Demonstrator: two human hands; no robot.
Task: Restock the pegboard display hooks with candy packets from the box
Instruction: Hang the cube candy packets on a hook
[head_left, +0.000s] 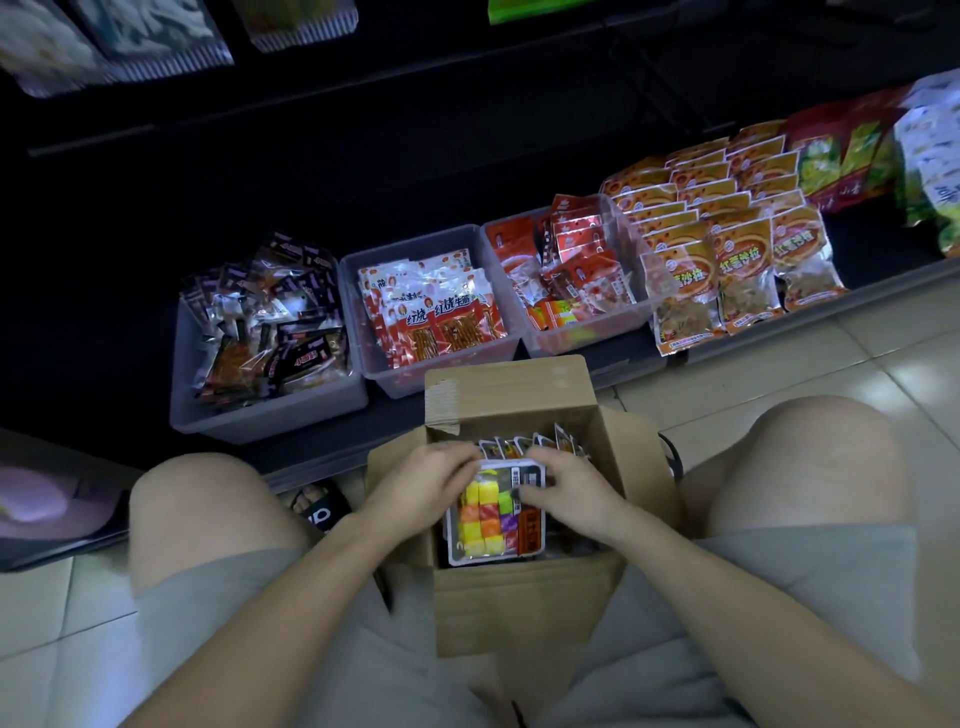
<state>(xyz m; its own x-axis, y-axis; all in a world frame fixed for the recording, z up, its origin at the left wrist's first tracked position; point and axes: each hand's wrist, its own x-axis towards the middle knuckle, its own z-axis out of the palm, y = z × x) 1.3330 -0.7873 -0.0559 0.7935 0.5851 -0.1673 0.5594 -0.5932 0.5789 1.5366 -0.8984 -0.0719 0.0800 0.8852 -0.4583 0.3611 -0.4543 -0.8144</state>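
Observation:
An open cardboard box (524, 608) stands on the floor between my knees. On top of its contents lies a candy packet (485, 522) showing yellow, orange, green and purple cubes. My left hand (423, 486) grips the packet's upper left edge, fingers curled over it. My right hand (566, 491) pinches the packet's upper right part near its header. More packets (535, 444) stand upright at the far side of the box. Hanging packets (119, 36) show blurred at the top left; hooks are not clearly visible.
Three clear plastic bins (270, 410) of snack packets sit on the low shelf just beyond the box. Rows of orange snack bags (727, 228) fill the shelf to the right. Tiled floor (857, 353) lies at the right; a sandalled foot (317, 506) is left of the box.

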